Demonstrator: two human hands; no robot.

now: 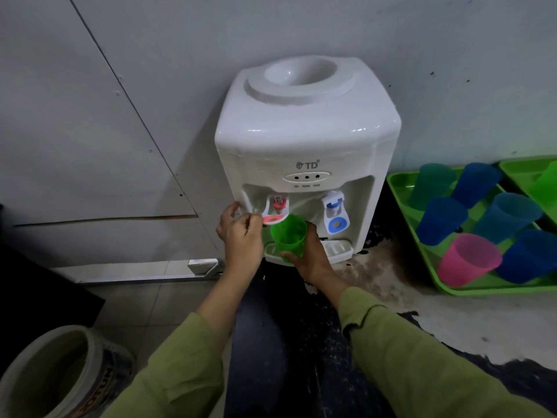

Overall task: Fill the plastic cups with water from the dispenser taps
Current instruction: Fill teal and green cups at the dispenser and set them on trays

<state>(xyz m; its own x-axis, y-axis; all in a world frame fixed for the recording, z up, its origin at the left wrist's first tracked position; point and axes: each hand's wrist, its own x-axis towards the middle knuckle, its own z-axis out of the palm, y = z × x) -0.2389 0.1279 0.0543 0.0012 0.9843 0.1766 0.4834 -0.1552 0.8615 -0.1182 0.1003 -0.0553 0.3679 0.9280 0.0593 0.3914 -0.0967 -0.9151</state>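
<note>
Head view: right hand [313, 254] grips green cup [288, 238] under red tap [275, 210] of white dispenser [304, 152], above drip tray [337, 248]. Cup tilted, mouth facing up toward camera. Left hand [241, 236] fingers pinch red tap lever. Green tray [401, 212] right, holding blue, teal, pink cups, mouths up.

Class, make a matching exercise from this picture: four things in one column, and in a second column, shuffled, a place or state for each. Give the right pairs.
Things
1. green cup
2. pink cup
3. left hand
4. blue tap

Places or states
A. on the green tray
B. at the red tap's lever
C. held in the right hand
D. untouched, on the dispenser's right side

Pairs: 1-C, 2-A, 3-B, 4-D
</note>
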